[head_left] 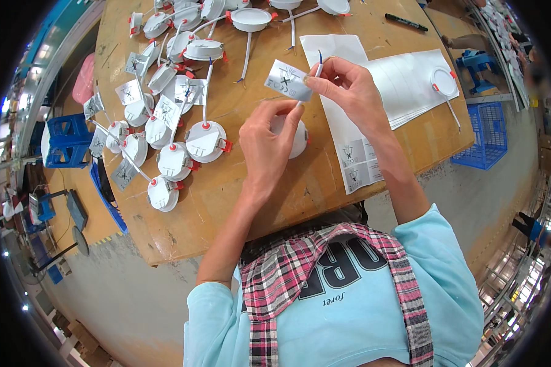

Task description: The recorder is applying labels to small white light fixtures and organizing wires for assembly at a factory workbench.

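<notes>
My right hand (pixel 351 88) pinches a silvery-white label (pixel 284 81) at its right edge, where it meets a white cable (pixel 320 65) with bare blue wire ends upward. Just below, my left hand (pixel 264 137) has thumb and forefinger closed on the lower part of that cable. The cable belongs to a round white downlight (pixel 299 142) lying on the table, partly hidden behind my left fingers. To the right of it lies a white sheet of labels (pixel 340 104), with several printed labels at its near end.
Several white downlights (pixel 205 142) with red clips crowd the left and far table (pixel 226 202), many with labels on their cables. On paper sheets (pixel 407 85) at right rests another downlight (pixel 442 81). A black marker (pixel 406 22) lies beyond. A blue crate (pixel 483 137) stands beside the table.
</notes>
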The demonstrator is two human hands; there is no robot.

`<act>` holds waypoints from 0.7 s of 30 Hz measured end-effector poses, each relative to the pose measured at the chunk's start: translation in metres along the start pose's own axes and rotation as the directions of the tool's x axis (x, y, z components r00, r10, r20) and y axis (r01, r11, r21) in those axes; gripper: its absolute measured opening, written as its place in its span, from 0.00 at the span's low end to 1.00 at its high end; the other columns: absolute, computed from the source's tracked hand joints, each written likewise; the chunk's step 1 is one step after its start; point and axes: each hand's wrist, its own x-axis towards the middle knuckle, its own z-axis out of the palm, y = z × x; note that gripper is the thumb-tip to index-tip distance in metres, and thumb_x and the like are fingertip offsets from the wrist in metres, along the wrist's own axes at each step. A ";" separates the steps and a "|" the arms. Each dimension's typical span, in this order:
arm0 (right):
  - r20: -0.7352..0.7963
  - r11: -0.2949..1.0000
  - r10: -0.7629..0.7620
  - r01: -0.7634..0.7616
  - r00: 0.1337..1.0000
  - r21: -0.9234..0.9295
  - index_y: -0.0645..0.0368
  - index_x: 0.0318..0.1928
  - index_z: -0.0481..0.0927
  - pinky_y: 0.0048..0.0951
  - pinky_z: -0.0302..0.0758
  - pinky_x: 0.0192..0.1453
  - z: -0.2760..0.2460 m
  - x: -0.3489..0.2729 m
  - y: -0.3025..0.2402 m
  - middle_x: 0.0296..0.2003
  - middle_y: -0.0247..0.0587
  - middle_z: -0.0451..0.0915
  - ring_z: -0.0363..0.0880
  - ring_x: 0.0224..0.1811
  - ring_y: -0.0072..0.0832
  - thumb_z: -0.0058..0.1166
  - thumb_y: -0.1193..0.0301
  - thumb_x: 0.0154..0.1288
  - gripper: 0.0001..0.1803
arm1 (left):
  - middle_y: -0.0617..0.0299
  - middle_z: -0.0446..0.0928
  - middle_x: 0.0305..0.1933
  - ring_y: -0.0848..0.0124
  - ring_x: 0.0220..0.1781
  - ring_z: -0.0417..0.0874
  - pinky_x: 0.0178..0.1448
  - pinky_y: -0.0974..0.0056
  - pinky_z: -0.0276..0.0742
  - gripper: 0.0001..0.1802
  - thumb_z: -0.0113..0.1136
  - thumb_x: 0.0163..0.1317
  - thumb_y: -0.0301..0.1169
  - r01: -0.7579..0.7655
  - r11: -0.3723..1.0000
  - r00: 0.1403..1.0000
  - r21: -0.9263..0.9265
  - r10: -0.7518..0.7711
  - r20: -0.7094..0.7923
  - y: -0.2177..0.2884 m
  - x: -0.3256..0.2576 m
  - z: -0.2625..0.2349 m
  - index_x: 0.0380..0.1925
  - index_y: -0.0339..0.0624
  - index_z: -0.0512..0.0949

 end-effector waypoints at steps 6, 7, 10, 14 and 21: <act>0.063 0.989 -0.146 0.143 0.987 0.039 0.61 0.33 0.80 0.19 0.66 0.36 -0.003 0.003 0.008 0.24 0.27 0.73 0.69 0.29 0.15 0.61 0.69 0.59 0.08 | 0.58 0.81 0.34 0.76 0.34 0.79 0.37 0.71 0.74 0.15 0.51 0.69 0.33 0.525 0.687 0.851 -0.503 -0.406 0.334 -0.021 0.015 -0.017 0.42 0.30 0.77; 0.071 0.984 -0.175 0.172 0.982 0.049 0.61 0.33 0.80 0.21 0.67 0.39 -0.004 0.004 0.009 0.24 0.27 0.74 0.69 0.30 0.16 0.61 0.69 0.60 0.08 | 0.56 0.81 0.38 0.74 0.36 0.81 0.41 0.70 0.76 0.16 0.49 0.69 0.33 0.522 0.708 0.850 -0.476 -0.390 0.354 -0.023 0.019 -0.016 0.47 0.30 0.75; 0.095 0.977 -0.209 0.203 0.973 0.068 0.61 0.34 0.79 0.23 0.69 0.45 -0.003 0.006 0.007 0.25 0.29 0.74 0.71 0.33 0.17 0.60 0.70 0.60 0.08 | 0.53 0.79 0.47 0.72 0.43 0.82 0.50 0.68 0.77 0.21 0.46 0.70 0.33 0.501 0.711 0.855 -0.494 -0.317 0.411 -0.035 0.034 -0.013 0.57 0.30 0.68; 0.111 0.975 -0.215 0.206 0.970 0.086 0.62 0.35 0.78 0.25 0.70 0.51 -0.001 0.005 0.004 0.27 0.30 0.74 0.73 0.35 0.20 0.60 0.71 0.60 0.07 | 0.57 0.76 0.50 0.72 0.50 0.79 0.56 0.67 0.75 0.22 0.50 0.68 0.33 0.509 0.544 0.850 -0.667 -0.192 0.491 -0.040 0.053 -0.006 0.58 0.31 0.68; 0.108 0.973 -0.207 0.194 0.972 0.126 0.62 0.35 0.77 0.26 0.70 0.53 -0.001 0.006 0.007 0.29 0.31 0.76 0.75 0.37 0.20 0.60 0.72 0.60 0.07 | 0.64 0.79 0.41 0.78 0.44 0.80 0.52 0.70 0.76 0.12 0.59 0.62 0.28 0.539 0.479 0.817 -0.693 -0.096 0.569 -0.048 0.061 0.006 0.45 0.36 0.77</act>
